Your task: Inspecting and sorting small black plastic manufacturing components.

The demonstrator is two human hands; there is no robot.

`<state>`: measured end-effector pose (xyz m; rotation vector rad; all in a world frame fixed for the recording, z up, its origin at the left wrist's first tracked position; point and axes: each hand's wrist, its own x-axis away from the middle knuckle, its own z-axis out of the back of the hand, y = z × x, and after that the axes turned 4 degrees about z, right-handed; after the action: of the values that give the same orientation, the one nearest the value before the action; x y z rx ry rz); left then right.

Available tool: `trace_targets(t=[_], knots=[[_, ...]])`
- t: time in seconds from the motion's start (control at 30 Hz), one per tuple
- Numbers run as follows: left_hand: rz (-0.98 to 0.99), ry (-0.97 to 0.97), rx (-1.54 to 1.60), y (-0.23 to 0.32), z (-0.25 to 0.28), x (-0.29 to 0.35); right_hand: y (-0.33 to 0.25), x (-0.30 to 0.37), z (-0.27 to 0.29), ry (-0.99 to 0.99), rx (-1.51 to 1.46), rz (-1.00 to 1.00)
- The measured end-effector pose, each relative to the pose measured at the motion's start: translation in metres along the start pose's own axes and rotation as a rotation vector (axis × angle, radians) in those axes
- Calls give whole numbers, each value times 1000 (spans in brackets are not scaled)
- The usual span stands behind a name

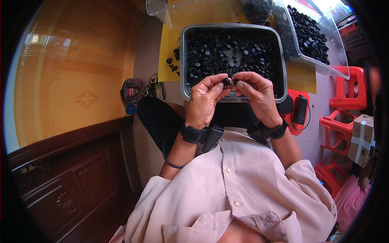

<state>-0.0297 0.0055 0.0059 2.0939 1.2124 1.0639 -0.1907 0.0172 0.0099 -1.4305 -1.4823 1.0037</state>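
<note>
Both my hands meet over the near edge of a metal tray (284,65) heaped with small black plastic parts (219,48). Thumb and fingers of my left hand (204,99) pinch a small black part (227,82). My right hand (259,95) is closed in a pinch right beside it, fingertips almost touching the left ones. Whether the right fingers hold a second piece or the same one cannot be made out, as the fingertips cover it. Black bands with box-like devices sit on both wrists.
A clear plastic bin (298,40) of black round caps stands at the far right, another clear bin (170,16) at the back. Loose black parts (172,65) lie on the yellow sheet (166,44). Red stools (350,91) and a carton (362,139) are on the right, a wooden cabinet (77,81) on the left.
</note>
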Motion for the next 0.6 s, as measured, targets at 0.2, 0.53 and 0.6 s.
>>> trace_targets(t=[0.2,0.53,0.6], knots=[[-23,2,-105,-1,3,2,3,6,-5,38,183,69],[5,-124,54,-4,11,2,-2,14,-8,23,299,142],[5,-118,54,-5,13,3,-4,16,-10,20,422,139]])
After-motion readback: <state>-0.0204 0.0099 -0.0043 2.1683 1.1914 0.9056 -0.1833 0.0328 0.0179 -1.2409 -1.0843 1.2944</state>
